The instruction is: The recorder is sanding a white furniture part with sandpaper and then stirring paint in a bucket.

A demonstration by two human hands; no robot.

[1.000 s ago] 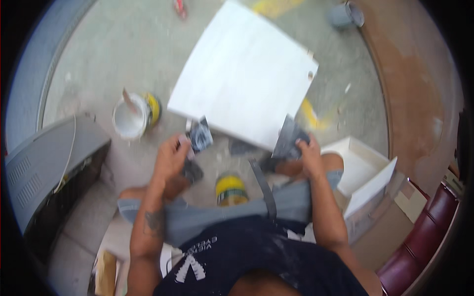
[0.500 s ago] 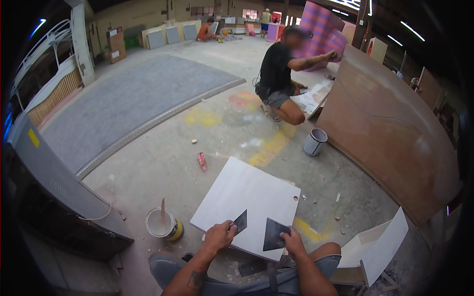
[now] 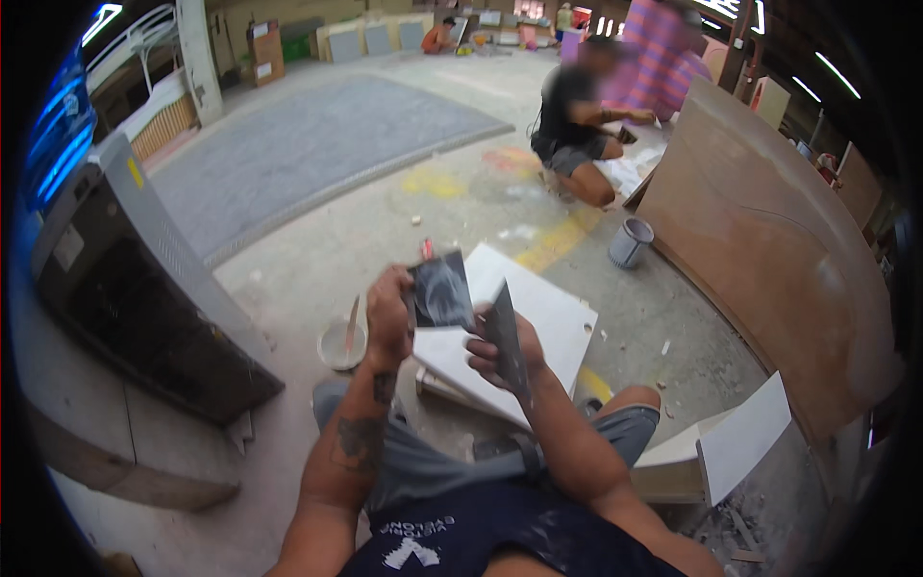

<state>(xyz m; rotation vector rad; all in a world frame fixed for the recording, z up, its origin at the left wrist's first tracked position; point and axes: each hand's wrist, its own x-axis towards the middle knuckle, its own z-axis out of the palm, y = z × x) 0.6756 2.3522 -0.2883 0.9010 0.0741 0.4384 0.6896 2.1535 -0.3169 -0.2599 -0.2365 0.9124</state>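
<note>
While the fingers of the left hand (image 3: pixel 389 313) clamp a smeared black spreader (image 3: pixel 442 291) over the left edge of the white panel (image 3: pixel 550 300), those of the right hand (image 3: pixel 528 348) clamp a grey spreader (image 3: pixel 504 335) (nearly edge-on, long axis steep) just rightward, over the panel's middle.

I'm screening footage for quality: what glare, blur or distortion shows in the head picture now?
Head view: the brown board bows toward the rim; ceiling tubes glare upper right; the crouching co-worker's head is blurred; the white panel looks bright, nearly featureless.
</note>
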